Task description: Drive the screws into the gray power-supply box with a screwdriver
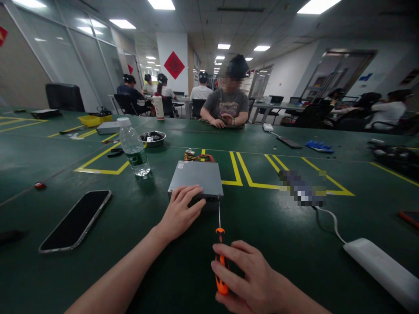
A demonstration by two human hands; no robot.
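- With right hand (250, 274), clamped round the handle of an orange screwdriver (220, 235), lower centre of the frame.
- With left hand (183, 209), laid unclenched over the near edge of a grey metal box (196, 176), mid-frame on the green worktop (183, 274).
- Apparently at the screw-turning step, near the box's right corner; cannot tell if seated.
- Seemingly calls next for pressing straight, twisting, bracing the box.

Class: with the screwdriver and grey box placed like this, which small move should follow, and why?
Perhaps turn the screwdriver slightly with the right hand: its tip seems to meet the grey metal box at its near right corner, and the left hand resting on the box should help steady it.
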